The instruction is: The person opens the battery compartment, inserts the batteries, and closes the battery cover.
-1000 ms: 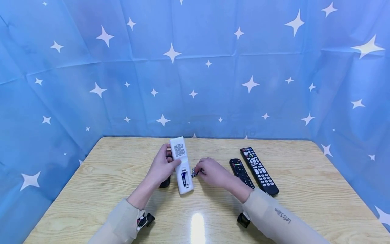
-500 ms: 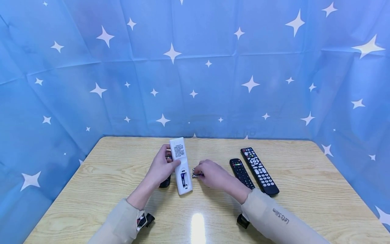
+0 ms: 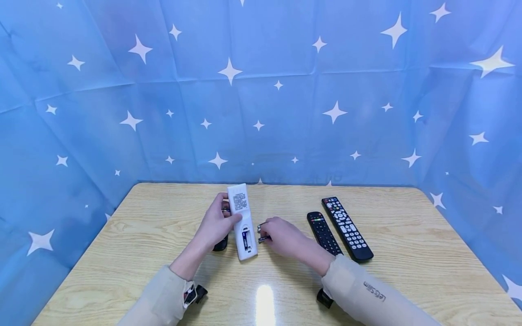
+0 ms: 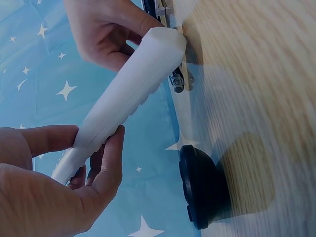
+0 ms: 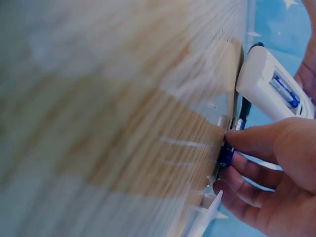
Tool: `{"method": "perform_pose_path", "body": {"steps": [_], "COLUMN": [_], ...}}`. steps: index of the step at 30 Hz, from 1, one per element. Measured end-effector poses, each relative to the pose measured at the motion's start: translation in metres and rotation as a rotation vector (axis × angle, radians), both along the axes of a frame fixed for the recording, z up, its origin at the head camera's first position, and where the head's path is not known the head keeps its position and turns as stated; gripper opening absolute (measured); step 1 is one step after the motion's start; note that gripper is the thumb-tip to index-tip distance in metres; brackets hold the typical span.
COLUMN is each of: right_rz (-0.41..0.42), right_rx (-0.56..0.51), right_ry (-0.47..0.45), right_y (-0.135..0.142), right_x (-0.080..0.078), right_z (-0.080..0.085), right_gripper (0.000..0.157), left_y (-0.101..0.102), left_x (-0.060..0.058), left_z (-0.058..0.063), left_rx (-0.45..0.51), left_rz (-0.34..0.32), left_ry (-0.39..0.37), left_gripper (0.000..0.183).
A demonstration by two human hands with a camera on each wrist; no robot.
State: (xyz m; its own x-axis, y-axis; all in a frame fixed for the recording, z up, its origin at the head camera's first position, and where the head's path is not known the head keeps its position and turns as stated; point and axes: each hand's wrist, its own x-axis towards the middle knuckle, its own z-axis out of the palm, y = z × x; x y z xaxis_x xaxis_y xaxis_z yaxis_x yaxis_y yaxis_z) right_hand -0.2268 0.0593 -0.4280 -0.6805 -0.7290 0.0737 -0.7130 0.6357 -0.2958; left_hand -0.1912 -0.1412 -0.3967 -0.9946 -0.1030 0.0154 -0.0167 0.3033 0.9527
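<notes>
My left hand (image 3: 216,222) holds a white remote control (image 3: 238,192), its back turned up and raised off the table in the left wrist view. The battery compartment is uncovered, with one blue battery (image 5: 285,92) lying in one side and the other side bare. Just right of the remote, my right hand (image 3: 283,235) is low at the tabletop. Its thumb and fingers pinch a blue battery (image 5: 226,156) in the right wrist view. Another battery (image 3: 259,227) shows its silver end beside these fingers.
Beneath the left hand lies a dark remote (image 3: 221,244), partly hidden. Two black remotes, a smaller one (image 3: 323,231) and a larger one (image 3: 346,228), lie right of the right hand. A thin white piece (image 5: 210,215) is near the right fingers. A starred blue curtain (image 3: 261,99) hangs behind the wooden table (image 3: 163,226).
The right hand has shifted slightly down and toward the person. The batteries at its fingertips, close together before, now stand apart. The white remote moved only a little; the left hand keeps its grip.
</notes>
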Motion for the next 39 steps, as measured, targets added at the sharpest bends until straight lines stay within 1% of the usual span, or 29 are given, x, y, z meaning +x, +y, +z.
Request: {"method": "perform_pose_path", "body": {"steps": [10,19,27,34,39], "right_rz": [0.002,-0.002,-0.008,-0.013,-0.025], "right_rx": [-0.032,-0.061,-0.088,-0.138,-0.186], "right_ry": [-0.01,0.002,-0.025,-0.038,-0.055], "right_y": [0.003,0.007,0.009,0.013,0.014], "right_x": [-0.002,0.002,0.006,0.009,0.009], "right_z": [0.001,0.005,0.009,0.012,0.015], "right_gripper": [0.011,0.01,0.008,0.008,0.007], "left_y": [0.0,0.0,0.001,0.001,0.0], "left_x": [0.0,0.0,-0.001,-0.003,-0.004], "left_z": [0.002,0.003,0.004,0.003,0.002], "left_rx": [-0.003,0.013,0.023,0.035,0.046], "left_rz": [0.0,-0.006,-0.003,-0.001,-0.005], "left_ry": [-0.009,-0.004,-0.009,-0.011,0.002], "left_gripper": [0.049,0.049,0.049,0.046,0.046]}}
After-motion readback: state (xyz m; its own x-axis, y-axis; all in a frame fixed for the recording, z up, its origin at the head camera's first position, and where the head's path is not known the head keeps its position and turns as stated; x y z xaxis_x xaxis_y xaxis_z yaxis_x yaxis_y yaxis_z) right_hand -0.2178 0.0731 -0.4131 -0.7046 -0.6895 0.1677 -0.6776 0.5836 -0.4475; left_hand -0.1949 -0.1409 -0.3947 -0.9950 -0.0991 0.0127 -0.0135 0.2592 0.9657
